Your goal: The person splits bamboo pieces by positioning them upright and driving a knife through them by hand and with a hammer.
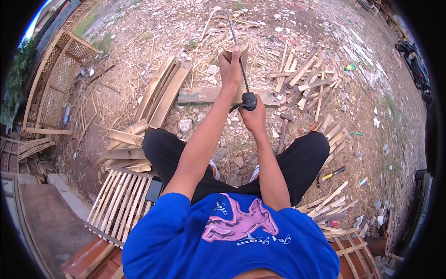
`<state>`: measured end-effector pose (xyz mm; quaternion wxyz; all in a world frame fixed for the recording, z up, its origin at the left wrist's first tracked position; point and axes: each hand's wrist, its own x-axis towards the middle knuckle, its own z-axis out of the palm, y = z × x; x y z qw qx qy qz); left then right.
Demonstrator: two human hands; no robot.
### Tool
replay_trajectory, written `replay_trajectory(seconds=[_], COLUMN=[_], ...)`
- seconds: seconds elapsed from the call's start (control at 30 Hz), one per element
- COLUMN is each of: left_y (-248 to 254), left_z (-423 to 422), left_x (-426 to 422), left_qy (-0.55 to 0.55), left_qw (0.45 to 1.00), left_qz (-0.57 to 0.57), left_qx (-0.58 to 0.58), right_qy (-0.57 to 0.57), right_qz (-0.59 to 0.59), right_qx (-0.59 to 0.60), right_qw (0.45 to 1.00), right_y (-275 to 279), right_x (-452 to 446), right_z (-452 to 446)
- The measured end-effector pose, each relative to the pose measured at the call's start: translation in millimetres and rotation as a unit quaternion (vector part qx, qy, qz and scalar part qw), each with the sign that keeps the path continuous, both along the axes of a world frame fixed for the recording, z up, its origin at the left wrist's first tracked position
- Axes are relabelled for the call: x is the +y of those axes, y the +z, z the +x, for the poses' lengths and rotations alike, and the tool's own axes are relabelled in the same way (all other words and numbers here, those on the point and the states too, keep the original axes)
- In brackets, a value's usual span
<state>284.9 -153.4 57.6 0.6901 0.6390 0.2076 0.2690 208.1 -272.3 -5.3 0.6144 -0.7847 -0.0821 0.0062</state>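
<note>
My left hand (231, 69) is wrapped round the upper part of a split cane piece (245, 58) that stands upright in front of me. A long dark blade (243, 69) runs along the cane, its tip pointing away past my left thumb. The blade's black handle (249, 101) is in my right hand (254, 114), closed round it near the cane's lower end. Beneath the cane lies a flat wooden board (204, 96) across the ground.
Split cane pieces (160, 93) lie at the left and cut strips (311, 76) at the right. A hammer (284, 128) rests by my right knee, a yellow-handled tool (332, 174) farther right. A slatted panel (118, 204) is at lower left, a lattice frame (58, 79) at upper left.
</note>
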Motion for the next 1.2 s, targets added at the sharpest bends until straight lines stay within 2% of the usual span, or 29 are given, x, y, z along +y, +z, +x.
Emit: replay_trajectory(seconds=[0.23,0.37,0.5,0.7,0.77,0.93,1.13,1.2], left_y=[14.9,11.6,7.8,6.6,-9.5,-12.0,-17.4,-15.3], left_z=[0.3,-1.4,-10.8,-14.5,-7.1,-10.8,-14.3,-18.6], left_x=[0.8,6.2,7.3,-9.1,-6.5,-13.8,7.2,18.2], left_qy=[0.000,-0.046,-0.065,-0.080,-0.058,-0.020,0.003,-0.026], left_qw=[0.999,0.999,0.997,0.996,0.998,0.999,0.998,1.000], left_qz=[0.032,0.013,0.027,-0.025,0.000,0.022,0.062,-0.004], left_qx=[0.012,-0.011,0.012,-0.004,-0.022,-0.012,0.025,0.007], right_qy=[0.061,0.106,0.151,-0.008,-0.047,-0.133,-0.155,-0.131], right_qz=[0.015,-0.009,0.019,0.022,0.017,0.027,0.068,0.041], right_qx=[0.010,0.000,-0.006,-0.009,-0.020,0.017,-0.009,-0.010], right_qw=[0.998,0.994,0.988,1.000,0.999,0.991,0.986,0.991], right_y=[6.3,3.2,-3.5,-14.5,-8.3,-5.5,-23.1,-22.9], right_x=[-17.9,-34.7,-50.9,-15.1,-7.3,20.2,58.6,52.8], right_z=[8.5,18.4,32.2,1.6,-7.3,-21.4,-27.3,-27.3])
